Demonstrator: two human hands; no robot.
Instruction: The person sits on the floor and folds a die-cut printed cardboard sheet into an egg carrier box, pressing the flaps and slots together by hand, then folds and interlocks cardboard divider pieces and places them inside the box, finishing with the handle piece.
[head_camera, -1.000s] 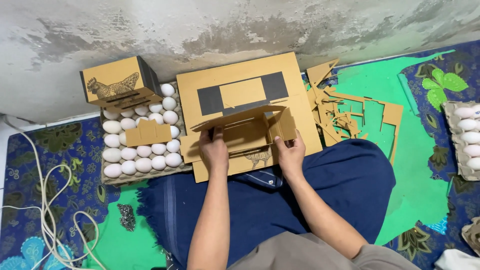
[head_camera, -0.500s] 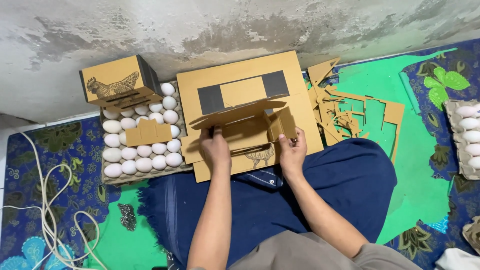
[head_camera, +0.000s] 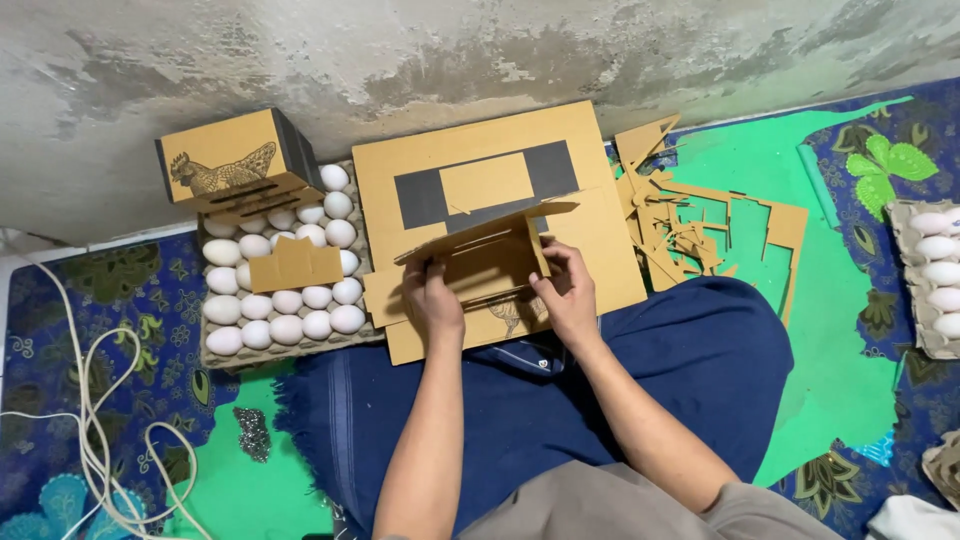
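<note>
Half-folded cardboard box (head_camera: 487, 268) sits on the flat cardboard sheet (head_camera: 500, 215), just above the person's lap. Panels partly raised, top flap tilted up and open; a printed bird shows on the near panel.

Left hand (head_camera: 432, 298) clamped on the box's left side, fingers curled over the raised edge. Right hand (head_camera: 568, 290) clamped on its right side, thumb against an upright panel. The hands stand apart, one at each end, likely so the walls stay square while the flaps are worked.

The flat sheet under the box has a dark rectangular band and lies partly on the blue cloth (head_camera: 560, 400) over the person's legs, serving as a firm working base in place of a desk.

Left of the box: an egg tray (head_camera: 220, 358) full of white eggs (head_camera: 300, 300), with a small folded cardboard piece (head_camera: 296, 265) resting on them. A finished box (head_camera: 235, 165) with a hen drawing stands at the tray's far end, against the wall.

Right of the box: cardboard offcuts (head_camera: 700, 230) piled on the green mat (head_camera: 830, 330). Further right, a second egg tray (head_camera: 935, 275) at the frame edge.

Far left of the box, a white cable (head_camera: 90, 420) loops on the floor.
</note>
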